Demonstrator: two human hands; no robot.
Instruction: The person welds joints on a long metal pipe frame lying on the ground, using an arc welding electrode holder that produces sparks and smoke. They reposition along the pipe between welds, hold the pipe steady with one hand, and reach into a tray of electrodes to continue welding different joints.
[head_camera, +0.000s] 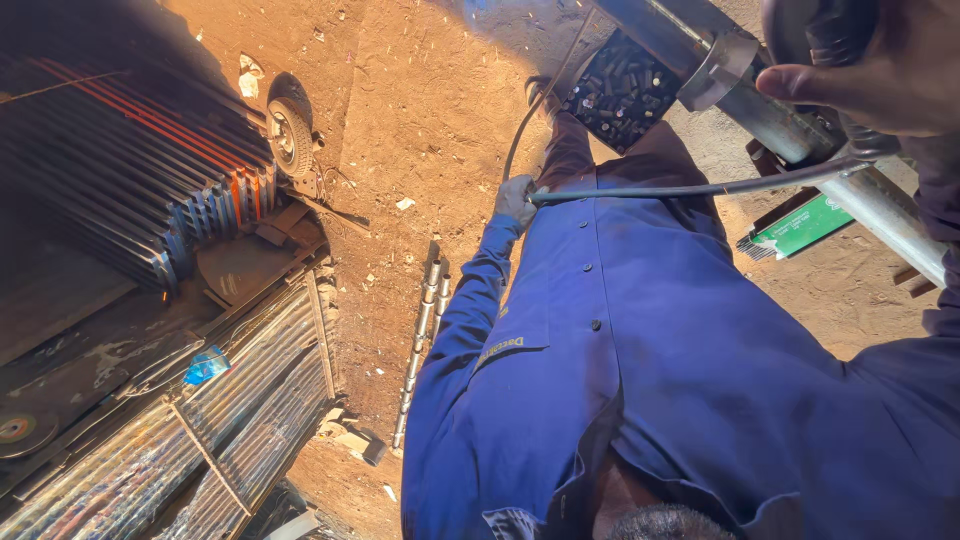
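Gloved left hand (516, 200) clamps smooth black cable (690, 188); right hand (880, 70) seemingly grips dark round tool (815, 30).

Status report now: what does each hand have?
Left hand, gloved, grip shut on black cable. Right hand on dark tool at metal pipe, grip unclear. Green electrode box on ground beside pipe.

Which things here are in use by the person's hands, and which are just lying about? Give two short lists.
In use:
left hand, gloved, holding the black cable
right hand on a dark tool at the metal pipe

Lying about:
small wheel
green box of rods
corrugated sheets
metal bars on the ground
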